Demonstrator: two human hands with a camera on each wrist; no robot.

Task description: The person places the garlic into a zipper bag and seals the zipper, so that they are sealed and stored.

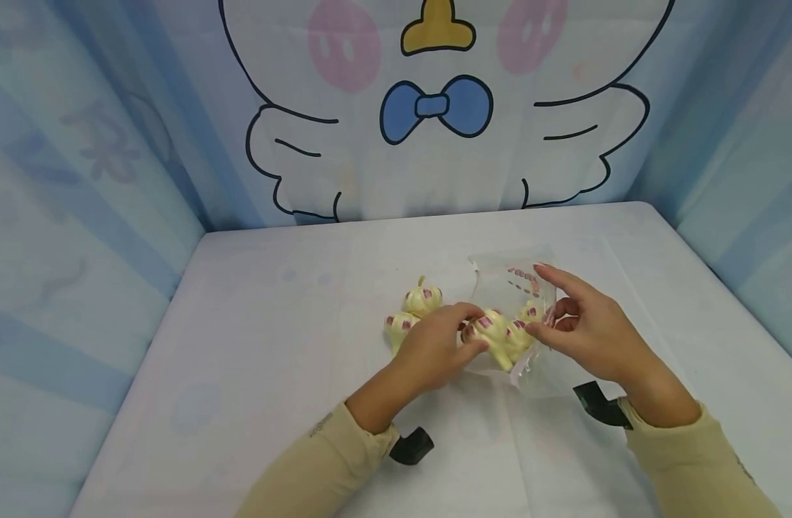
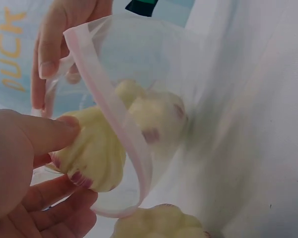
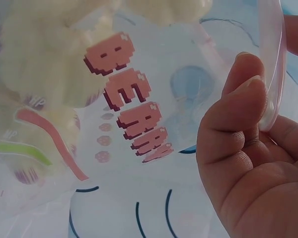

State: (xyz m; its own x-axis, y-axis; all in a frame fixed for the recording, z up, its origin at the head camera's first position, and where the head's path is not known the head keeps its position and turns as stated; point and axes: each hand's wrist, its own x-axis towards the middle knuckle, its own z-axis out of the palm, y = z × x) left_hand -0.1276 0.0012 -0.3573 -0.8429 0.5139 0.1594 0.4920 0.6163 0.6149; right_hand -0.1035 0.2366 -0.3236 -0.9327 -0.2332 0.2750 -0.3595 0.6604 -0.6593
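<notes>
The work looks partly done: pale bulbs sit inside the clear bag, though I can't count them, and loose bulbs lie outside on the table. My left hand grips one bulb at the bag's open mouth; my right hand pinches its rim.
</notes>
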